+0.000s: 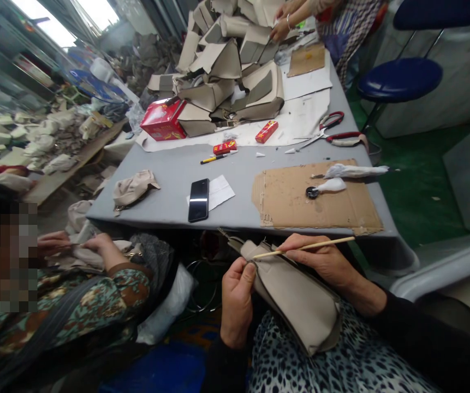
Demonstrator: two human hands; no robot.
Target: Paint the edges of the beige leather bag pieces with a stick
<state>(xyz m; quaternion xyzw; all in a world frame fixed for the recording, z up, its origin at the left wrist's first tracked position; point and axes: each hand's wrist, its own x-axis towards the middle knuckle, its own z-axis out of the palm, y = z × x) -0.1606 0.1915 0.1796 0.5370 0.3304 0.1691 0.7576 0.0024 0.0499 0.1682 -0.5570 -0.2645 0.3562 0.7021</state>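
Note:
A beige handbag (296, 297) rests tilted across my lap, its upper end below the table's front edge. My left hand (238, 292) pinches the bag's upper left edge between thumb and fingers. In my right hand (320, 259) is a thin wooden stick (328, 242), gripped between thumb and fingers. The stick's left tip touches or lies just over the bag's edge, close to my left thumb. The right hand's lower fingers lie near the bag's upper side.
On the grey table (169, 183) lie a phone (199, 200), a cardboard sheet (287, 204) with a small black lid (312, 192), scissors (320, 134), and red boxes (266, 131). Several bags (222, 60) are piled behind. Co-workers sit at left and stand at the far end.

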